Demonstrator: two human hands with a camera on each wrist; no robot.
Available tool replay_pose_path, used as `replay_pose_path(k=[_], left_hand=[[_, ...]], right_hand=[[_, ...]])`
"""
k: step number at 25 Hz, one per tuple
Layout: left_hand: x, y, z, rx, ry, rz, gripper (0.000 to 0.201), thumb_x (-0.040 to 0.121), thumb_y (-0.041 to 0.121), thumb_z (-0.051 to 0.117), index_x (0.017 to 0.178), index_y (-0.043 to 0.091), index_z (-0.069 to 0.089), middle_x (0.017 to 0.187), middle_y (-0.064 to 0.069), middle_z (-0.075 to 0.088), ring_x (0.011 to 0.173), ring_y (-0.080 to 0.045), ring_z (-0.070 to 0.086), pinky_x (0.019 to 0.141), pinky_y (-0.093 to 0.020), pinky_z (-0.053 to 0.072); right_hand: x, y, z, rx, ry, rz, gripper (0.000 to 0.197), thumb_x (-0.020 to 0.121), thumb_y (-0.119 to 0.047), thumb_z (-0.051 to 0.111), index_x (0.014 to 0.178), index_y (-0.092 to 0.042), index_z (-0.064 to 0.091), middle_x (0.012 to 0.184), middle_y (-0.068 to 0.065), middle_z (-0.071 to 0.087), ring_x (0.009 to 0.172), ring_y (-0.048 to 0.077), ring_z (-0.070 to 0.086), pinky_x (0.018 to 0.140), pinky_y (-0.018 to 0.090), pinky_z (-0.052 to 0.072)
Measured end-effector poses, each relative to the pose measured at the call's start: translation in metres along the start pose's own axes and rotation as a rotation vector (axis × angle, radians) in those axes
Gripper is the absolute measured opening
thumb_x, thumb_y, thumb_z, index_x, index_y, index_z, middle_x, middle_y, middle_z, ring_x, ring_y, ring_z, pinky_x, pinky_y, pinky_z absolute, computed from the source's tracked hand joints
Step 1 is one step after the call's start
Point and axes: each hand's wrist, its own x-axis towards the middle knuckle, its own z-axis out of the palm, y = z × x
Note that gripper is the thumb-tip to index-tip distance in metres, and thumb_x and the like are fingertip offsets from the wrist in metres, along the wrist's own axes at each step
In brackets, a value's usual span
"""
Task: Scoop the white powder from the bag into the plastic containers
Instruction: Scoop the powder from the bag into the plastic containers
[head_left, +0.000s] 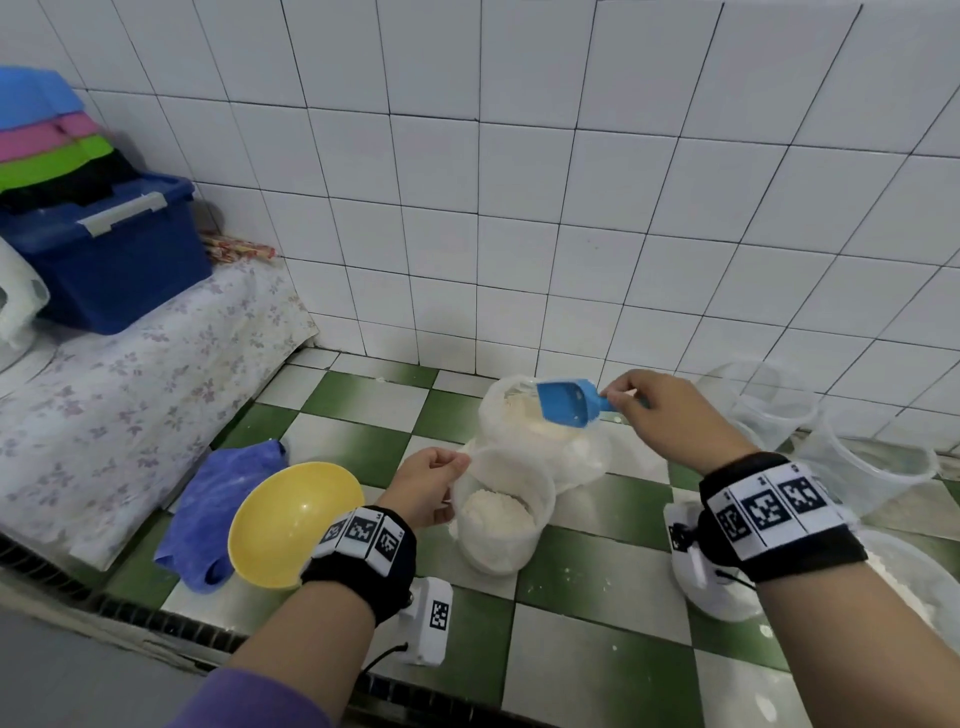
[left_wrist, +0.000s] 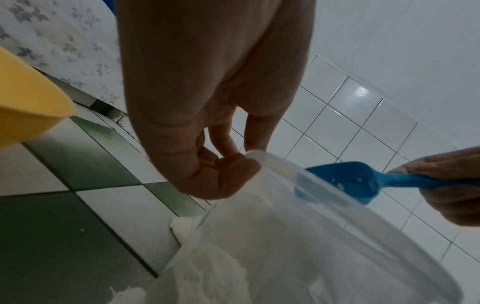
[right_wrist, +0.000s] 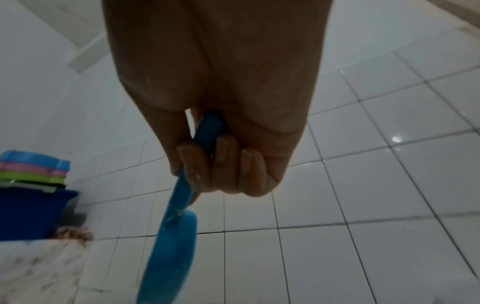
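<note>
A clear plastic container (head_left: 501, 512) partly filled with white powder (head_left: 496, 517) stands on the checkered floor, tilted toward me. My left hand (head_left: 434, 480) pinches its rim (left_wrist: 262, 158) at the left side. Behind it sits the open bag of white powder (head_left: 540, 421). My right hand (head_left: 670, 415) grips the handle of a blue scoop (head_left: 569, 401), held above the bag's mouth; only a few specks of powder cling inside the blue scoop (left_wrist: 345, 183). In the right wrist view my fingers (right_wrist: 228, 164) curl round the scoop's handle (right_wrist: 187, 185).
A yellow bowl (head_left: 293, 522) and a blue cloth (head_left: 221, 512) lie left of the container. Empty clear containers (head_left: 862, 467) stand at the right, another with powder (head_left: 914, 582) nearer me. A blue storage box (head_left: 111, 254) sits on a floral-covered ledge (head_left: 140, 395). The tiled wall (head_left: 571, 208) is close behind.
</note>
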Motion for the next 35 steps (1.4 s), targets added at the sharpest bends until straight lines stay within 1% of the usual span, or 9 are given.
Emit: replay_pose_path(k=[2, 5, 8, 11, 13, 17, 25, 31, 35], left_hand=[[0.000, 0.002, -0.001, 0.034, -0.023, -0.015, 0.020, 0.096, 0.027, 0.058, 0.107, 0.010, 0.059, 0.097, -0.010, 0.060, 0.079, -0.021, 0.053, 0.056, -0.026, 0.047], [0.002, 0.005, -0.003, 0.065, -0.056, -0.013, 0.021, 0.097, 0.028, 0.058, 0.107, 0.010, 0.059, 0.097, -0.011, 0.059, 0.082, -0.023, 0.053, 0.056, -0.027, 0.046], [0.003, 0.005, -0.004, 0.089, -0.069, -0.009, 0.022, 0.097, 0.029, 0.057, 0.107, 0.010, 0.058, 0.098, -0.010, 0.060, 0.083, -0.023, 0.054, 0.058, -0.028, 0.047], [0.003, 0.005, -0.005, 0.121, -0.068, -0.001, 0.019, 0.097, 0.029, 0.057, 0.104, 0.012, 0.058, 0.099, -0.010, 0.061, 0.082, -0.022, 0.055, 0.058, -0.028, 0.049], [0.003, 0.006, -0.005, 0.130, -0.066, 0.005, 0.021, 0.097, 0.029, 0.056, 0.107, 0.011, 0.058, 0.099, -0.009, 0.061, 0.083, -0.022, 0.055, 0.058, -0.028, 0.048], [0.002, 0.006, -0.004, 0.131, -0.068, 0.004, 0.021, 0.098, 0.030, 0.055, 0.107, 0.011, 0.058, 0.100, -0.008, 0.061, 0.083, -0.021, 0.056, 0.058, -0.027, 0.049], [0.002, 0.006, -0.005, 0.119, -0.088, 0.005, 0.019, 0.098, 0.029, 0.055, 0.107, 0.012, 0.057, 0.099, -0.005, 0.061, 0.085, -0.022, 0.056, 0.060, -0.027, 0.049], [0.001, 0.008, -0.006, 0.108, -0.095, -0.004, 0.017, 0.097, 0.030, 0.056, 0.104, 0.014, 0.056, 0.096, -0.004, 0.061, 0.084, -0.022, 0.056, 0.061, -0.028, 0.050], [-0.001, 0.008, -0.005, 0.098, -0.089, -0.010, 0.016, 0.098, 0.029, 0.056, 0.104, 0.014, 0.056, 0.093, -0.002, 0.060, 0.082, -0.020, 0.054, 0.058, -0.026, 0.049]], right_hand=[[0.009, -0.006, 0.003, -0.256, -0.044, -0.026, 0.020, 0.096, -0.022, 0.043, 0.100, -0.014, 0.061, 0.081, 0.004, 0.063, 0.073, 0.022, 0.056, 0.062, 0.031, 0.042], [0.014, -0.017, 0.019, -0.677, -0.184, -0.129, 0.020, 0.095, -0.016, 0.040, 0.107, -0.010, 0.055, 0.097, 0.009, 0.062, 0.076, 0.025, 0.052, 0.065, 0.032, 0.040], [0.021, -0.015, 0.037, -0.695, -0.306, -0.120, 0.022, 0.097, -0.018, 0.040, 0.110, -0.010, 0.055, 0.104, 0.010, 0.062, 0.090, 0.027, 0.059, 0.072, 0.033, 0.046], [0.032, -0.001, 0.051, -0.586, -0.348, -0.070, 0.026, 0.098, -0.023, 0.040, 0.108, -0.008, 0.059, 0.106, 0.012, 0.064, 0.095, 0.029, 0.060, 0.083, 0.038, 0.050], [0.039, 0.010, 0.055, -0.484, -0.338, -0.014, 0.030, 0.098, -0.026, 0.041, 0.103, -0.006, 0.062, 0.103, 0.012, 0.064, 0.093, 0.028, 0.060, 0.083, 0.038, 0.050], [0.045, 0.029, 0.064, -0.210, -0.320, 0.128, 0.038, 0.098, -0.028, 0.044, 0.090, 0.004, 0.062, 0.085, 0.012, 0.062, 0.074, 0.023, 0.053, 0.064, 0.031, 0.040], [0.039, 0.036, 0.090, 0.402, -0.262, 0.428, 0.031, 0.098, -0.023, 0.048, 0.074, -0.004, 0.050, 0.060, 0.009, 0.042, 0.048, 0.017, 0.032, 0.046, 0.026, 0.029], [0.035, 0.033, 0.098, 0.852, -0.245, 0.651, 0.024, 0.099, -0.020, 0.047, 0.085, -0.002, 0.054, 0.050, 0.002, 0.037, 0.039, 0.011, 0.024, 0.041, 0.021, 0.021], [0.033, 0.040, 0.104, 1.089, -0.235, 0.714, 0.022, 0.101, -0.021, 0.044, 0.096, -0.001, 0.054, 0.048, -0.002, 0.034, 0.036, 0.009, 0.021, 0.037, 0.017, 0.021]])
